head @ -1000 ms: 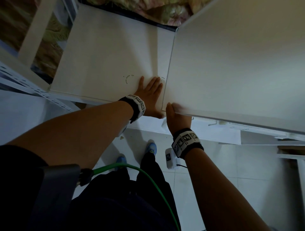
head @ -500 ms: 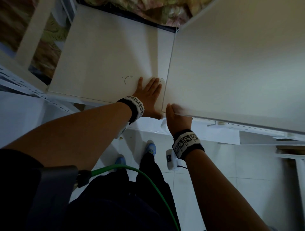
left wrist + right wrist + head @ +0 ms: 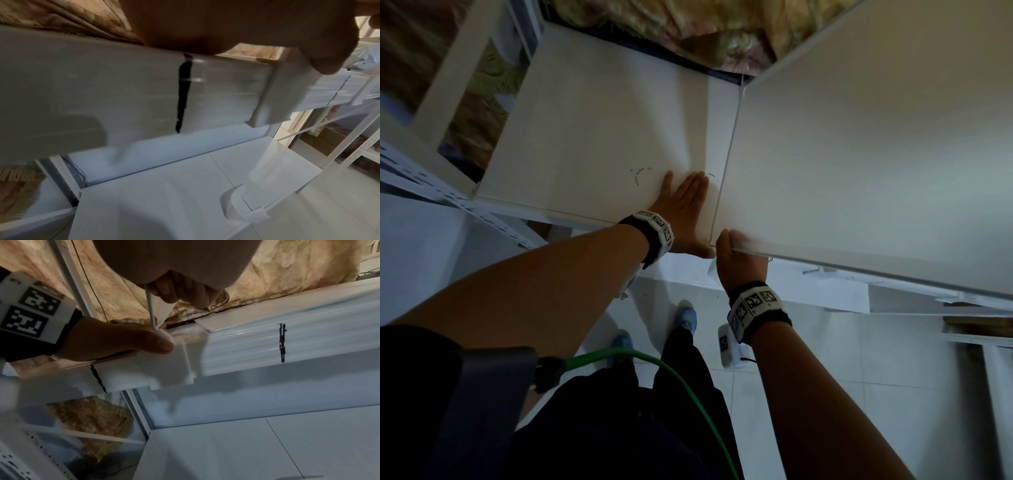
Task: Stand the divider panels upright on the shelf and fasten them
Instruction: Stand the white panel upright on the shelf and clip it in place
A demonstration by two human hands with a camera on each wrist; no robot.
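Note:
A white shelf board lies flat in front of me. A large white divider panel stands on edge along its right side, leaning a little to the right. My left hand lies flat on the shelf, fingers straight, right beside the panel's foot. My right hand grips the panel's near lower corner, thumb on the left face and fingers curled behind the thin edge. A white clip sits over the shelf's front edge below both hands, also seen as the clip.
A perforated white rack post runs along the left. A patterned curtain hangs behind the shelf. A lower shelf carries another clip. A green cable and my blue shoes are above the tiled floor.
My left hand's fingers have drawn closer together on the shelf. The right hand keeps its grip on the panel, which has barely moved.

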